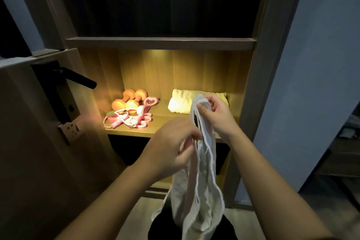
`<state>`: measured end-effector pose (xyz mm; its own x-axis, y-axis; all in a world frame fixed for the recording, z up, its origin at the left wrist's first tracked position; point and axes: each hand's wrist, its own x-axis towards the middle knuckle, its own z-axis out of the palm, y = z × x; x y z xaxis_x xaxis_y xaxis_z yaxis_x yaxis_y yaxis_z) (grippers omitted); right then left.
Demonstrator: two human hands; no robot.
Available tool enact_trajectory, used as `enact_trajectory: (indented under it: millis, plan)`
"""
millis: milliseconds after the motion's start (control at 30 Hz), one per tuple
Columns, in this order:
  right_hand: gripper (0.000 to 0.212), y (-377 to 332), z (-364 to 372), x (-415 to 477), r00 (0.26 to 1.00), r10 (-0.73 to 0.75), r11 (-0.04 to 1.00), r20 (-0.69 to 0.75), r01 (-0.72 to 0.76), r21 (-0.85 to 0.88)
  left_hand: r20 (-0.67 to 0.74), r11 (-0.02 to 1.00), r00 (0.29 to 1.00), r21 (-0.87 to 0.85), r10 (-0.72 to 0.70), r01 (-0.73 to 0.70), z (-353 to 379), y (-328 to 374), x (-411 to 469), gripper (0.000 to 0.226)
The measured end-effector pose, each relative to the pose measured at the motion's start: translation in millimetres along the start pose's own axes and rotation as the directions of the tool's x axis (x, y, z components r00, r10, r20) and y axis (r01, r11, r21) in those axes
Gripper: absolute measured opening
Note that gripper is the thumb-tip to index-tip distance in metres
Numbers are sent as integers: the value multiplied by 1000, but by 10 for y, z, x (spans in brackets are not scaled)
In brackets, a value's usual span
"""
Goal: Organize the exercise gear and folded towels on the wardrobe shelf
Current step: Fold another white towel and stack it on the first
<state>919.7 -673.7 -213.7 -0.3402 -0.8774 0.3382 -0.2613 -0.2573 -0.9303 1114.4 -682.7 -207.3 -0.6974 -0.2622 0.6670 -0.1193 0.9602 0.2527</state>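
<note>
A: Biggest first, what's in front of you?

B: Your wardrobe (259, 64), with flat wood-grain panels. One lit shelf (165, 121) at the middle, a smooth board under warm light.

A: Cloth?

B: Two towels. The hanging towel (196, 200) is white terry, limp and bunched in long folds with stitched edges, and it's out in front of the shelf, not on it. The folded towel (181, 101) is a thick, soft, rounded pad at the right of the shelf, toward the back.

A: Gear?

B: Two dumbbells (132, 105) with blocky heads and a smooth matte coating, orange in this light, side by side at the left rear. Just in front of them, touching, is a pink tangle (134, 119) of cords, handles and a heart-shaped loop. Can't count its pieces.

A: Your fingers?

B: Your right hand (216, 117) is up high, thumb and curled fingers pinching the hanging towel's top edge. Your left hand (171, 146) is lower, fingers curled in on a fold of the same towel. It's blurred, so the exact grip is unclear.
</note>
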Motion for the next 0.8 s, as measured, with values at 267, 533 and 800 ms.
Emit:
enact_trajectory:
  millis: [267, 533, 800]
  plan:
    - [15, 197, -59, 10, 997, 2, 1000, -75, -3, -6, 344, 990, 938, 111, 39, -82, 150, -14, -464, 11]
    - [19, 224, -258, 34, 990, 0, 1000, -144, 2, 17, 589, 963, 766, 219, -259, 158, 710, -17, -835, 16]
    - [32, 310, -373, -65, 987, 60, 987, -149, -36, 158, 559, 889, 786, 458, -265, -27, 805, -259, -1149, 29]
